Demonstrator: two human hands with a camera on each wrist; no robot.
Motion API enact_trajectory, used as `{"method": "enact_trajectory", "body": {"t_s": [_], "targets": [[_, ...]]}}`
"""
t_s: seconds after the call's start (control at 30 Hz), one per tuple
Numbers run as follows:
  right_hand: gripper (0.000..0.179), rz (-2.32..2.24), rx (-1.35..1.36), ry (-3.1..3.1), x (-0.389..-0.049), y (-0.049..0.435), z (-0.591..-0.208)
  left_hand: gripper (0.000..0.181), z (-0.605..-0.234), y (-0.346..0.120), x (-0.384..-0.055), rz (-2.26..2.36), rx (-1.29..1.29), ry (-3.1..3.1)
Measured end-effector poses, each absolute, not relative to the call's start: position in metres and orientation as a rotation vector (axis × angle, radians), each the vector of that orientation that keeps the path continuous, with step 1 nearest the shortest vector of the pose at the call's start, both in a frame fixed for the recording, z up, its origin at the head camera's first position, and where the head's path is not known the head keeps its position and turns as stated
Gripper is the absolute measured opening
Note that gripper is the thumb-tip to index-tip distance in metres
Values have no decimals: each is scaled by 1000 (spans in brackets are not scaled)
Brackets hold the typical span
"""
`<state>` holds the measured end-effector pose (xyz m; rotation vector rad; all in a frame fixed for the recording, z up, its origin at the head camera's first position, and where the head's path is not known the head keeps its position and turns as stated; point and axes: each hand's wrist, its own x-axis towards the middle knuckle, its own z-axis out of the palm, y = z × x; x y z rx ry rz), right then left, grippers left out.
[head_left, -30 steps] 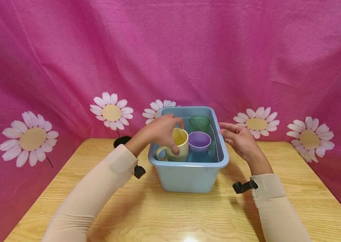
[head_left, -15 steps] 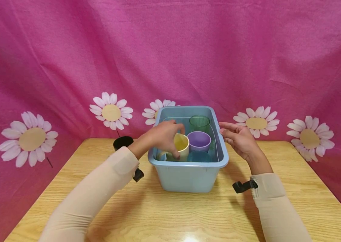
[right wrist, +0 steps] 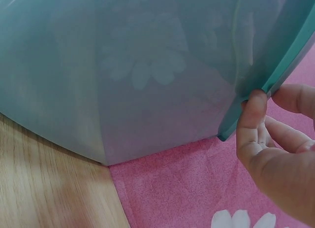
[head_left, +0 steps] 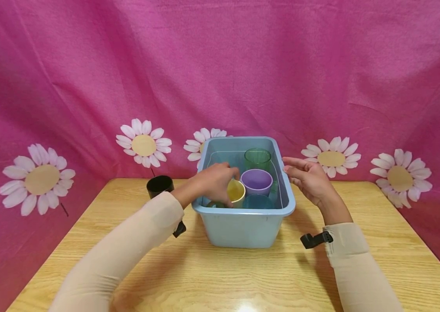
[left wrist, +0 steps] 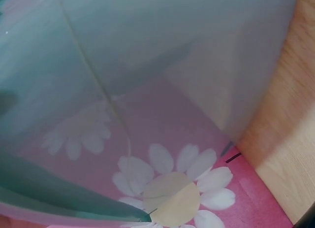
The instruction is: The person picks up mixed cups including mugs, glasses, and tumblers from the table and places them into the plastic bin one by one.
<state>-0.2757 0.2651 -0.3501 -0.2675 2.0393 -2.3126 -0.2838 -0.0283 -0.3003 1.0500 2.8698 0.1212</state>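
Observation:
Inside the light blue plastic tub (head_left: 241, 229), my left hand (head_left: 219, 184) grips a pale yellow mug (head_left: 238, 200), thumb on the near side and fingers on the far side. The mug stands upright at the left, its lower part hidden by the tub's front wall. Beside it are a purple cup (head_left: 257, 185), a clear green glass (head_left: 258, 160) farther back and a clear blue glass (head_left: 259, 203) in front. At the tub's right rim, my right hand (head_left: 310, 180) pinches the edge; the right wrist view shows its thumb (right wrist: 255, 110) there. The left wrist view shows only the tub's wall (left wrist: 197, 80).
To the left of the tub, a black cup (head_left: 160, 185) stands on the wooden table (head_left: 212, 277), partly behind my left forearm. A pink cloth (head_left: 220, 65) with daisies hangs behind and at both sides. Each wrist wears a black camera mount (head_left: 315, 240).
My left hand has lowered the yellow mug deeper into the tub and slightly right, toward the purple cup. The right hand stays at the rim.

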Motion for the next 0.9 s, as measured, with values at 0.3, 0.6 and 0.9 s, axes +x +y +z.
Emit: {"method": "enact_trajectory", "body": {"t_s": [0.3,0.6,0.9], "targets": [[58,-2317,-275,2031,-276,265,-350,64,-312,-20,-287,18,976,2830],[59,-2341,-282,2005,-278,265,-351,62,-318,-16,-289,8,865,2751],[60,-2325,-274,2017,-277,265,-352,61,-319,-14,-286,41,791,2696]]}}
